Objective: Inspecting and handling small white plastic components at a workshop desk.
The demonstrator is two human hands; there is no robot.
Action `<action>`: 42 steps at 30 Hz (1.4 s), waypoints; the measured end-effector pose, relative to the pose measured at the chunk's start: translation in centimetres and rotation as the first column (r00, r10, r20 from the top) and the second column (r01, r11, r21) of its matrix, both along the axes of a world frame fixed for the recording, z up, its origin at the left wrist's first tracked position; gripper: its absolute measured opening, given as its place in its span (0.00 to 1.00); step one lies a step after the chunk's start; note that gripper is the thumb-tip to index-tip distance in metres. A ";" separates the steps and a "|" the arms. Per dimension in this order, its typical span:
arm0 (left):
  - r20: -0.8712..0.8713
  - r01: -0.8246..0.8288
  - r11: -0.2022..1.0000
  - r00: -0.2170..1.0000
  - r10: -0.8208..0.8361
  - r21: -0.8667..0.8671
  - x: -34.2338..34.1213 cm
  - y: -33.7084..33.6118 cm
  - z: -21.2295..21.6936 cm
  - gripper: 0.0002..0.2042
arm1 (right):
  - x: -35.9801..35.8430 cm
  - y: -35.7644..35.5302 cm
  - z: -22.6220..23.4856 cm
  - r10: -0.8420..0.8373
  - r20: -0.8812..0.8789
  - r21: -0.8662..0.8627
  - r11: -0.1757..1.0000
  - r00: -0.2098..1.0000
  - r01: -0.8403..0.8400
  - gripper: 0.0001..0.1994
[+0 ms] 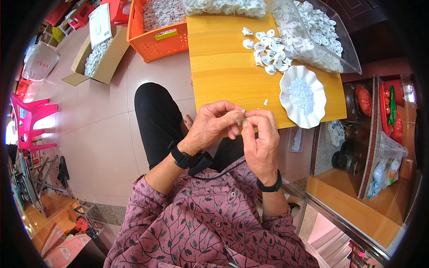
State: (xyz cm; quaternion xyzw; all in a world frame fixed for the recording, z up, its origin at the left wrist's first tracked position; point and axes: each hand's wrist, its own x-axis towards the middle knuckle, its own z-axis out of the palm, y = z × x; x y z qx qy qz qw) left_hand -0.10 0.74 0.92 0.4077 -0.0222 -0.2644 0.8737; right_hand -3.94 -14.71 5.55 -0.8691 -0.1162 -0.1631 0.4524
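Note:
Close together at the table's near edge, both my hands pinch at a small white plastic part (241, 117), which their fingers mostly hide. My left hand (214, 123) closes thumb against forefinger on it. From the other side, my right hand (261, 138) grips with bent fingers and thumb. Just beyond lies one small pale piece (266, 102) on the wooden table (223, 67). A white scalloped dish (286, 96) to the right holds many tiny pale-blue pieces (301, 94). Farther back is a loose pile of white plastic parts (270, 53).
Bags of white parts (225, 6) and a clear tray (353, 53) crowd the table's far side. An orange crate (156, 44) and a cardboard box (109, 60) stand left of the table. A pink stool (33, 120) is far left; a shelf cabinet (366, 178) is on the right.

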 end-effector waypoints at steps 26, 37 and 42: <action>-0.012 -0.024 1.000 1.000 0.024 0.011 -0.1 0.2 0.0 0.12 | -0.1 0.3 -1.0 -0.048 -0.006 0.123 0.991 0.999 0.049 0.02; -0.049 0.014 0.998 0.999 -0.012 0.056 0.3 0.2 0.4 0.12 | 0.1 0.0 -0.5 -0.050 -0.056 0.156 0.986 0.997 0.058 0.02; -0.028 0.054 0.968 0.998 -0.048 0.245 2.2 0.7 1.9 0.13 | -0.8 -0.8 -0.9 -0.076 -0.069 0.102 0.991 0.995 0.083 0.02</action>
